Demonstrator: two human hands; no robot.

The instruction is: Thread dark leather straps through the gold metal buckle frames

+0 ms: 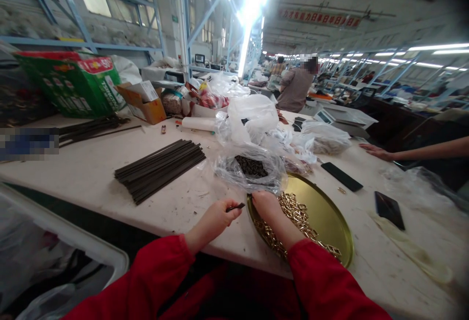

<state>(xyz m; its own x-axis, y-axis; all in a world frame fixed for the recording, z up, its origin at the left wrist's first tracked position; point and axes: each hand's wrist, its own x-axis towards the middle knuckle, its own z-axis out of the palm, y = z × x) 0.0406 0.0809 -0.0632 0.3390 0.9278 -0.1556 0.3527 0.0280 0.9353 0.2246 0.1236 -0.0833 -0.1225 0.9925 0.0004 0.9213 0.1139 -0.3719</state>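
Note:
My left hand (216,218), in a red sleeve, pinches a short dark strip (235,207) near the table's front edge. My right hand (267,206) rests with curled fingers on a pile of small gold metal buckles (297,212) at the left side of a round gold tray (330,217); what its fingers hold is hidden. Just behind both hands lies a clear plastic bag of small dark pieces (251,167). A bundle of long dark rods (160,167) lies to the left on the white table (88,173).
Crumpled plastic bags (252,115), a green carton (73,83) and a cardboard box (144,101) crowd the back. Two dark phones (341,176) (389,209) lie right of the tray. Another person's hand (375,151) rests at the right edge. A white bin (66,242) stands lower left.

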